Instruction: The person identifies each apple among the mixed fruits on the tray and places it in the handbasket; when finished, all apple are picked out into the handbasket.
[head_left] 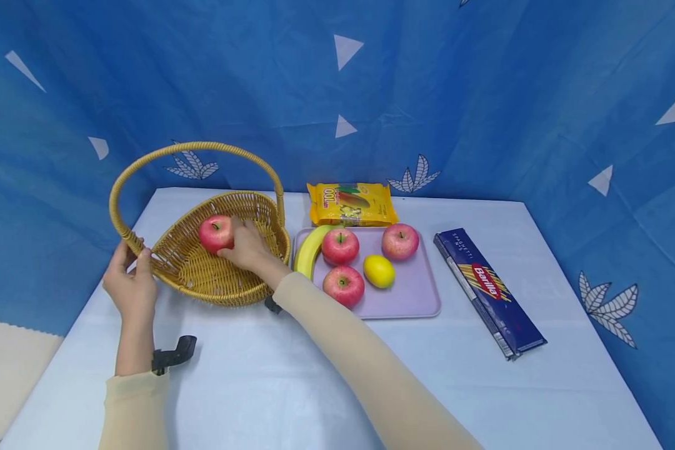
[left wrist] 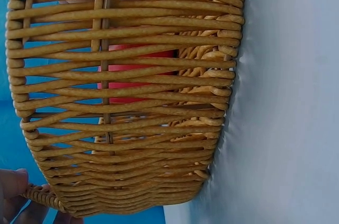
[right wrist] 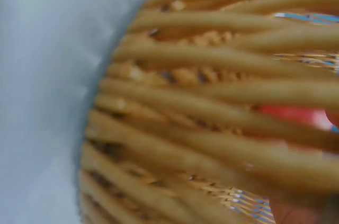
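A wicker basket [head_left: 253,292] with a tall arched handle [head_left: 198,145] stands at the left of the table. My left hand [head_left: 130,280] grips the handle's lower left end, beside the rim. Reaching over the basket's right side, my right hand [head_left: 249,245] holds a red apple [head_left: 214,233] inside the basket, thumb below and fingers above its right side. In the left wrist view, the red of the apple [left wrist: 137,70] shows through the weave. The right wrist view is mostly filled by the basket wall [right wrist: 175,91], with a bit of apple behind it.
A lilac tray [head_left: 405,306] right of the basket bears a banana [head_left: 308,251], three apples [head_left: 344,286] and a lemon [head_left: 379,271]. Behind it lies a yellow packet [head_left: 351,205]. A blue spaghetti box [head_left: 489,290] lies farther right. Blue cloth [head_left: 292,75] hangs behind the table.
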The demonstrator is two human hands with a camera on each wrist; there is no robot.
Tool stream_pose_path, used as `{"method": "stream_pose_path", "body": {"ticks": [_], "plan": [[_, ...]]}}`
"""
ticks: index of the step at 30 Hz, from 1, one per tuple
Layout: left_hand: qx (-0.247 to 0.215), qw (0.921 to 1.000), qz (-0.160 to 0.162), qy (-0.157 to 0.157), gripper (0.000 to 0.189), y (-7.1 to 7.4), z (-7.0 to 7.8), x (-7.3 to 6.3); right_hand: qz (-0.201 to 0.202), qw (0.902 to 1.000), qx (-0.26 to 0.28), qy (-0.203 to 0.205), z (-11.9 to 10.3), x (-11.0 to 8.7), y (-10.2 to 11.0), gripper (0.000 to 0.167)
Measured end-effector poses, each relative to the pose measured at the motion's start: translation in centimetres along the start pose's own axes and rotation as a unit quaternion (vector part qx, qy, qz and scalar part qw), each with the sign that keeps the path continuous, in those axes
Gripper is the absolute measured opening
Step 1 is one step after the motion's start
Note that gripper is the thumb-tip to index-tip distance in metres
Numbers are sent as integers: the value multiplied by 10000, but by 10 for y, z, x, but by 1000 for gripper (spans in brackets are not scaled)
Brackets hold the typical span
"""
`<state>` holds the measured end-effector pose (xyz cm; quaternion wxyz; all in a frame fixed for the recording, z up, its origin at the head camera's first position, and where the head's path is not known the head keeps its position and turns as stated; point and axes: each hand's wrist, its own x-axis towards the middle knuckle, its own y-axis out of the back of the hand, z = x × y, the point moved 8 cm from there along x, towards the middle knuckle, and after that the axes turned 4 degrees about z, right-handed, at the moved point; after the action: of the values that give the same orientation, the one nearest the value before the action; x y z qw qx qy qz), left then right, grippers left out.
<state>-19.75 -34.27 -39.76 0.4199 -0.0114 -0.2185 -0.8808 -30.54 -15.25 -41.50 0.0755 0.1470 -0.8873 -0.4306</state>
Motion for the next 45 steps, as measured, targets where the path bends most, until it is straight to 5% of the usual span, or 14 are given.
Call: {"method": "stream_pose_path", "body": {"ticks": [9,16,23,35,40,45], "plan": [[42,9999,-32,92,39,-1,-2,0,14,9958,734,554,-13,-27,26,85],[63,10000,-23,0,39,-1,0,1,-393,9805,1312,1411,-29,-78,60,87],[52,10000,7,-10,39,0,1,2,-573,9674,1730,1758,-20,-129,99,85],[126,9998,-12,-124,38,-1,3,1,622,9582,1880,2065,47,-182,187,86],[83,9999,-26,-59,38,-1,3,1,1446,9583,1782,1704,89,-185,226,85],[73,10000,-11,-56,38,1,2,0,2317,9476,1870,1158,135,-181,257,82]]}}
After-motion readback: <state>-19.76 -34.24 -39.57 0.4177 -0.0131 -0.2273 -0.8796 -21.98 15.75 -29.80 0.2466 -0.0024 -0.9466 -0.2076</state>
